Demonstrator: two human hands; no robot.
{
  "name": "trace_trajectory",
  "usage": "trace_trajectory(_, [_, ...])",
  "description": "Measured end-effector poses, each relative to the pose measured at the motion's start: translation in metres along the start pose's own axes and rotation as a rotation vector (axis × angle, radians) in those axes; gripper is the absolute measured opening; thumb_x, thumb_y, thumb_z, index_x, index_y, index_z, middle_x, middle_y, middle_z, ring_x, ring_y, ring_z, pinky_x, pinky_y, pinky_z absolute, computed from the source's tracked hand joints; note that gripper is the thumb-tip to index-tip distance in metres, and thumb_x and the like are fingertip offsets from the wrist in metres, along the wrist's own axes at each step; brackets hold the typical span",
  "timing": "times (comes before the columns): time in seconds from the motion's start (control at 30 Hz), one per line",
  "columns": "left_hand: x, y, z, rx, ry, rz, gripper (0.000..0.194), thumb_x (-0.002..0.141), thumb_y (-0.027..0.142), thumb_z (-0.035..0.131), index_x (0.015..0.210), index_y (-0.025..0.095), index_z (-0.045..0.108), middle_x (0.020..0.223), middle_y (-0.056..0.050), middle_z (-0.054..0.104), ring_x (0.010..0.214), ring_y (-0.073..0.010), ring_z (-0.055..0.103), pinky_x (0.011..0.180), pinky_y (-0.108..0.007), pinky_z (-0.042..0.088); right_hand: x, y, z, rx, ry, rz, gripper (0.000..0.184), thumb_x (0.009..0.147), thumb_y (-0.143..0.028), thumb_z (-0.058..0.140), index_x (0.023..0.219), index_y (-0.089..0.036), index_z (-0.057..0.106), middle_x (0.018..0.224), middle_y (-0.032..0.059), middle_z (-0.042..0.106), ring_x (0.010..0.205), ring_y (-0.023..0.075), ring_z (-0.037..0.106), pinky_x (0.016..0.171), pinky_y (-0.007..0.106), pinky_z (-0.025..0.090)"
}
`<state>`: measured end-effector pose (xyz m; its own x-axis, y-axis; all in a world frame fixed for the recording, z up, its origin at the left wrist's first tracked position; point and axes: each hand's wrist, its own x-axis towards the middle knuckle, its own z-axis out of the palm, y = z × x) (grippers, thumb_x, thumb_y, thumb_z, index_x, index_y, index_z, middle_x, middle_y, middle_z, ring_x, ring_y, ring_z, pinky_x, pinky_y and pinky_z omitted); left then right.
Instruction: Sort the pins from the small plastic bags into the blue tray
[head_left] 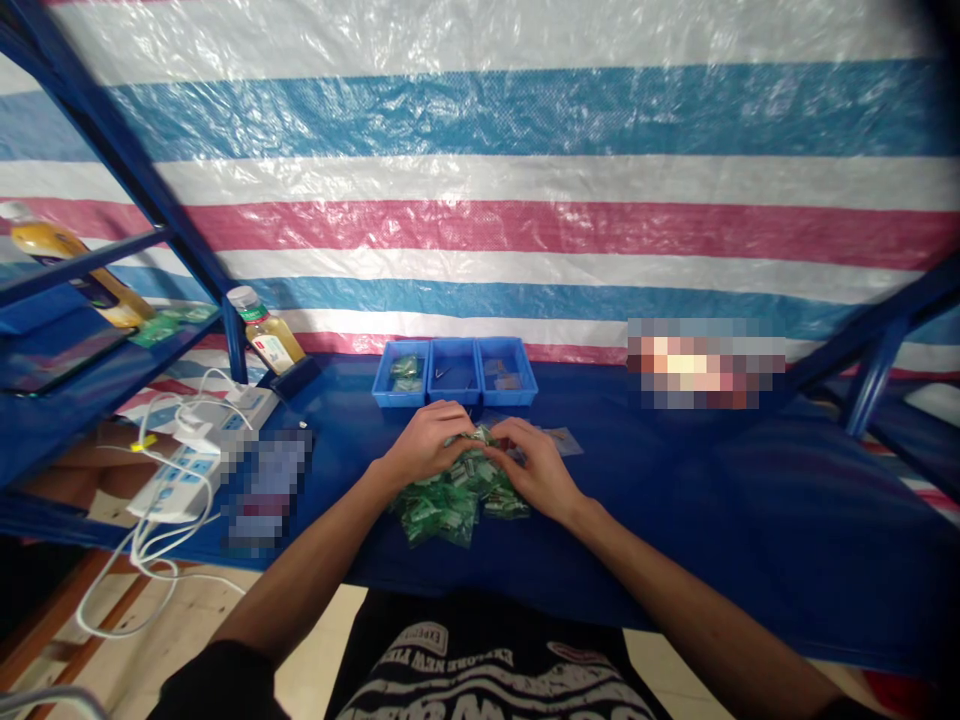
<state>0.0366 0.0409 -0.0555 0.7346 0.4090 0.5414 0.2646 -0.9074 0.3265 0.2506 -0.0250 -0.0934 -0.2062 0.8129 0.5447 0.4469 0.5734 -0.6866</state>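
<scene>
A heap of small green packets in clear plastic [448,500] lies on the blue table [712,500] in front of me. My left hand [426,440] and my right hand [534,465] meet above the heap, fingers curled and pinched on one green packet [478,438] between them. A flat clear packet [562,440] lies just to the right of my right hand. Behind my hands stand three small blue bins [454,372] in a row; the left one holds green packets, the others hold small parts.
A white power strip [180,470] with white cables lies at the table's left edge. A bottle of yellow drink [268,335] stands at back left, another [71,265] on the left shelf. Blue rack posts [135,170] frame both sides. A striped tarp [525,200] hangs behind.
</scene>
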Motion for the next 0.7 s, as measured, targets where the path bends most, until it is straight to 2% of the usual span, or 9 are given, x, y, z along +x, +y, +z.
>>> trace_trajectory(0.2, [0.0005,0.0012,0.0032,-0.04,-0.047,-0.041,0.031,0.096,0.046,0.066,0.092,0.016,0.068,0.088,-0.007,0.07,0.084,-0.0178,0.063,0.08,-0.029,0.046,0.0006,-0.0026,-0.0042,0.022,0.065,-0.006,0.012,0.099,-0.024,0.061,0.088,-0.022,0.065,0.089,0.0058,0.066,0.083,0.0217,0.061,0.076,0.035,0.05])
trace_trajectory(0.33, [0.0008,0.001,0.0038,-0.02,-0.073,-0.037,0.032,0.101,0.043,0.058,0.086,0.016,0.065,0.081,-0.006,0.066,0.081,-0.018,0.061,0.079,-0.03,0.045,0.0006,-0.0059,-0.0044,0.034,0.081,-0.04,0.015,0.099,-0.025,0.06,0.086,-0.023,0.064,0.089,0.006,0.066,0.087,0.0229,0.062,0.079,0.036,0.05])
trace_trajectory(0.43, [0.0001,-0.0014,0.0026,0.01,-0.1,-0.018,0.035,0.105,0.038,0.05,0.08,0.016,0.061,0.076,-0.005,0.062,0.078,-0.0181,0.058,0.076,-0.03,0.043,0.0005,-0.0077,-0.0024,0.023,0.031,-0.016,0.007,0.099,-0.028,0.061,0.096,-0.023,0.066,0.09,0.006,0.066,0.086,0.0229,0.062,0.077,0.036,0.051])
trace_trajectory(0.53, [-0.0007,-0.0034,0.0014,0.026,-0.131,0.006,0.038,0.105,0.041,0.048,0.078,0.017,0.059,0.075,-0.005,0.061,0.077,-0.0179,0.058,0.075,-0.03,0.042,0.0005,-0.0081,-0.0013,0.017,-0.005,-0.007,0.01,0.098,-0.029,0.064,0.106,-0.025,0.068,0.098,0.007,0.067,0.093,0.0239,0.063,0.083,0.037,0.051])
trace_trajectory(0.6, [-0.0009,-0.0032,0.0015,0.04,-0.138,0.015,0.041,0.104,0.046,0.05,0.076,0.017,0.059,0.074,-0.004,0.061,0.076,-0.0179,0.058,0.076,-0.03,0.042,0.0004,-0.0074,-0.0019,0.016,-0.008,-0.015,0.009,0.099,-0.028,0.062,0.103,-0.025,0.07,0.102,0.0074,0.067,0.097,0.0242,0.063,0.087,0.038,0.051])
trace_trajectory(0.7, [-0.0014,-0.0016,0.0037,0.045,-0.117,0.011,0.041,0.103,0.048,0.052,0.077,0.017,0.061,0.075,-0.004,0.062,0.077,-0.0174,0.059,0.078,-0.029,0.044,0.0005,-0.0058,-0.0047,0.004,0.005,-0.009,0.012,0.1,-0.026,0.06,0.093,-0.023,0.068,0.095,0.0068,0.066,0.091,0.0237,0.062,0.082,0.037,0.05])
